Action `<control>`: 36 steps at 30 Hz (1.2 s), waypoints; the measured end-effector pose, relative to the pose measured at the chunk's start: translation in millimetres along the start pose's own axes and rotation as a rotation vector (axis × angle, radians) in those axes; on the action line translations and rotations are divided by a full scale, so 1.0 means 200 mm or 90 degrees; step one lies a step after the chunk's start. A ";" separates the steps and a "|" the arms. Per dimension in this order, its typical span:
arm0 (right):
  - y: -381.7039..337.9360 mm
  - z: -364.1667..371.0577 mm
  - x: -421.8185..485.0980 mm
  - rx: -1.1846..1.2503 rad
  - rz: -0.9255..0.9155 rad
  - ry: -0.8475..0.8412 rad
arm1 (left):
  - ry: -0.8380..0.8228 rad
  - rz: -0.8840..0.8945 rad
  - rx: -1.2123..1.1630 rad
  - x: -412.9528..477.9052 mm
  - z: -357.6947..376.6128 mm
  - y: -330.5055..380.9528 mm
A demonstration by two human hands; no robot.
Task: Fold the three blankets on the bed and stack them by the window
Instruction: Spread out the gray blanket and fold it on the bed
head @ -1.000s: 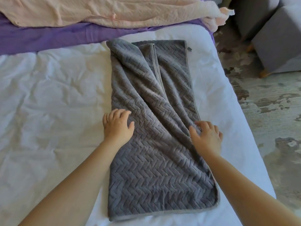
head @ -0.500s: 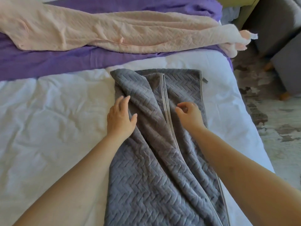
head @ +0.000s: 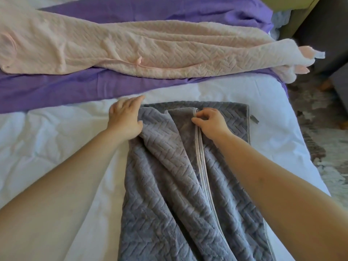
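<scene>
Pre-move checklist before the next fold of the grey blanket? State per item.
1. Right hand on the piped corner of the grey blanket: ok, fingertips pinch at the top of the trim.
2. Left hand on the far left corner: cannot tell, it rests on the fabric, no closed grasp visible.
3. Layers aligned: not ok, the upper layer runs diagonally and leaves the lower layer bare on the right.
4. Surface flat: not ok, deep folds run down the middle.
5. Fold path clear: ok, bare white bedding lies to the left; pink blanket and purple blanket lie farther up.
6. Window stack spot: cannot tell, out of view.
</scene>
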State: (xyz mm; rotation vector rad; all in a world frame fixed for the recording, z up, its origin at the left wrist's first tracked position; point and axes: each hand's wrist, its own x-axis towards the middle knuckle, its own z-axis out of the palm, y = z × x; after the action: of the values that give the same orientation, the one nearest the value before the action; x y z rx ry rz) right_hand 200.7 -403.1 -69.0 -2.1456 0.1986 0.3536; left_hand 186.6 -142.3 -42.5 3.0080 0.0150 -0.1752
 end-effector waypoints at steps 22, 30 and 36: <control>0.16 -0.42 0.08 0.323 0.129 -0.045 | -0.107 0.017 0.009 0.40 0.09 -0.20; 0.20 -0.56 0.08 0.138 -0.005 0.188 | 0.095 0.074 -0.015 0.45 0.08 -0.07; 0.28 -0.47 0.07 0.288 0.183 0.123 | 0.011 -0.024 -0.076 0.41 0.21 0.00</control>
State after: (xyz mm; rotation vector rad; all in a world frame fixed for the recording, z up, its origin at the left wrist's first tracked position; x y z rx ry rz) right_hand 214.9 -511.8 -67.3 -1.7010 0.6393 0.2360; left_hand 263.2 -148.0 -93.0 2.8919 0.0806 -0.1468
